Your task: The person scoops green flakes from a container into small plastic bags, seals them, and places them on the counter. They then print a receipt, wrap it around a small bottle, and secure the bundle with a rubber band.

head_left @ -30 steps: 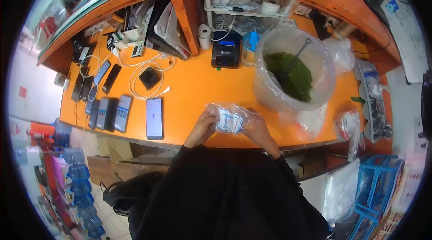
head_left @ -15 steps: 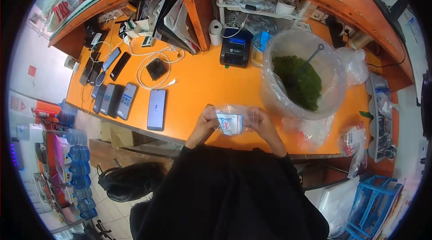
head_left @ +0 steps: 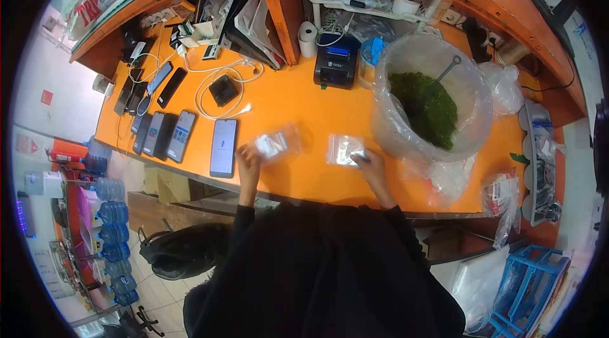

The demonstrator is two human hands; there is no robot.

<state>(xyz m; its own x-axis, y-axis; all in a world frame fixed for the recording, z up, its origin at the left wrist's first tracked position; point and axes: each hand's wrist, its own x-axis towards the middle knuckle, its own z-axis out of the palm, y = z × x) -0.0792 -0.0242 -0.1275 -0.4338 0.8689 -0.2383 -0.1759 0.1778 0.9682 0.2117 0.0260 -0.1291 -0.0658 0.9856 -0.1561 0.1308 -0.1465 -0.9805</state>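
Note:
A clear plastic bag with a blue and white label [head_left: 271, 144] is at my left hand [head_left: 248, 162], whose fingers are closed on its left edge. The bag is a little blurred above the orange table [head_left: 304, 106]. To the right, my right hand [head_left: 369, 165] pinches the lower right corner of a small clear zip bag [head_left: 346, 149] with a silvery white content. A phone with a lit screen [head_left: 223, 148] lies just left of my left hand.
A large plastic-lined tub [head_left: 477, 116] of green leafy material with a long-handled tool stands right of my right hand. Behind are a black printer [head_left: 335, 65] and a paper roll [head_left: 307, 40]. Several phones, a black box [head_left: 223, 90] and white cables lie left.
My hands have moved apart. The labelled bag has gone left with my left hand, and a separate small zip bag now shows at my right hand.

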